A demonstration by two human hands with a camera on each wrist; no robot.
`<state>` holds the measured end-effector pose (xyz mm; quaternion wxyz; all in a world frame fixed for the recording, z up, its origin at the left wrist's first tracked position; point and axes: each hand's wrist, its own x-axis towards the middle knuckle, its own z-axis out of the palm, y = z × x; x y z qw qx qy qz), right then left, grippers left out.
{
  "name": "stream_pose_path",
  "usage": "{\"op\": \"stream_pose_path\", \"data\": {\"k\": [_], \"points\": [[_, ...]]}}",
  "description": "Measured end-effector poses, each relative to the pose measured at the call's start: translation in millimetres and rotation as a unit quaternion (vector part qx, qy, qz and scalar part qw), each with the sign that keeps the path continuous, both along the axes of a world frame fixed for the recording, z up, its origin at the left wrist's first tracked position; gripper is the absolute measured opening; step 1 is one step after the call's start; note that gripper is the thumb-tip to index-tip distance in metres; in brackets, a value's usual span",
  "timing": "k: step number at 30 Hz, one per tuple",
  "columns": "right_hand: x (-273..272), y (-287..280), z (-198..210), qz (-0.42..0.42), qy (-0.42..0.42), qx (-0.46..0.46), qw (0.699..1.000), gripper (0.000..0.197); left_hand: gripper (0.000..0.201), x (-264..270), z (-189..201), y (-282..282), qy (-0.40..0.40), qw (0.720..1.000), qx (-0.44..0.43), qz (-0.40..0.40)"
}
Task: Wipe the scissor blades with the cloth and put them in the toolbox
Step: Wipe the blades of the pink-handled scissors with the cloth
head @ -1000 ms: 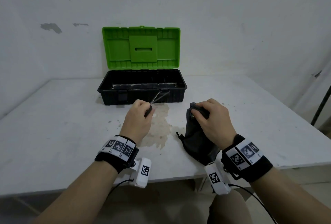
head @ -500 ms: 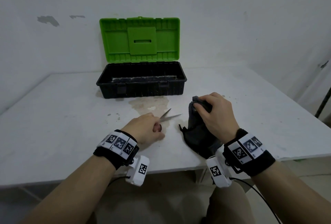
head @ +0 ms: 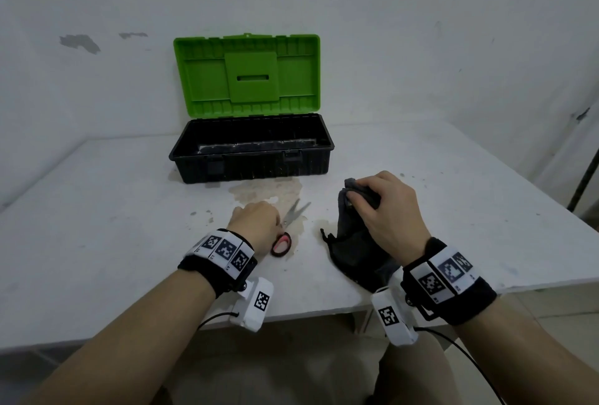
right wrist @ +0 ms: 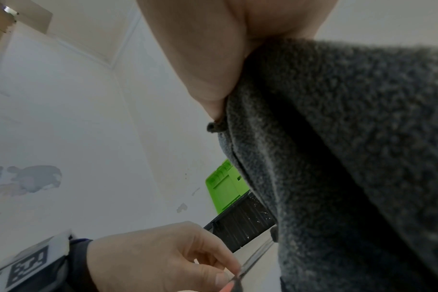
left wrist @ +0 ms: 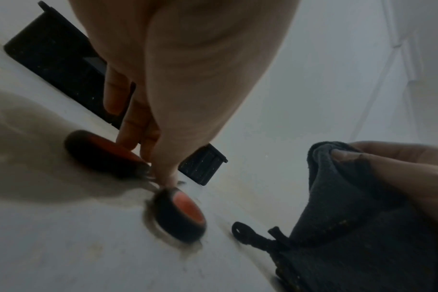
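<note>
Both hands are busy: the left hand [head: 256, 223] pinches the scissors [head: 289, 226] near the pivot, blades parted and pointing away from it toward the toolbox [head: 251, 158] (lid up). Just to its right, the right hand [head: 389, 210] grips the dark cloth [head: 353, 252], which drapes onto the table [head: 97, 226].
</note>
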<state>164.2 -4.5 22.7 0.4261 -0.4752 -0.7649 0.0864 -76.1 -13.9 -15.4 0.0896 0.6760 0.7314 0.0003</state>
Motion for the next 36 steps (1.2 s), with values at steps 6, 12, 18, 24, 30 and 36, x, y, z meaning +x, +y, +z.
{"op": "stream_pose_path", "data": {"k": [6, 12, 18, 24, 30, 36], "points": [[2.9, -0.5, 0.2, 0.005, 0.009, 0.001, 1.000, 0.009, 0.022, -5.3, 0.5, -3.2, -0.061, 0.997, -0.042, 0.037], [1.1, -2.9, 1.7, 0.009, 0.014, -0.005, 1.000, 0.008, 0.010, -6.7, 2.0, -9.1, -0.049, 0.996, -0.064, 0.038], [-2.4, -8.0, 6.4, 0.027, 0.014, -0.021, 0.999, 0.010, 0.022, -7.1, 29.3, -16.8, -0.234, 0.971, 0.052, 0.014], [-6.9, -14.0, 13.9, 0.037, 0.044, -0.067, 0.996, 0.015, 0.031, 1.4, 36.4, -24.0, -0.326, 0.944, 0.054, -0.017], [-11.2, -20.5, 14.7, 0.082, 0.031, -0.046, 0.995, 0.031, 0.028, 12.8, 37.3, -31.4, -0.404, 0.914, 0.020, -0.019], [-6.9, -18.0, 12.7, 0.071, 0.026, -0.041, 0.996, 0.029, 0.025, 13.6, 40.3, -38.5, -0.427, 0.902, -0.025, -0.061]]}}
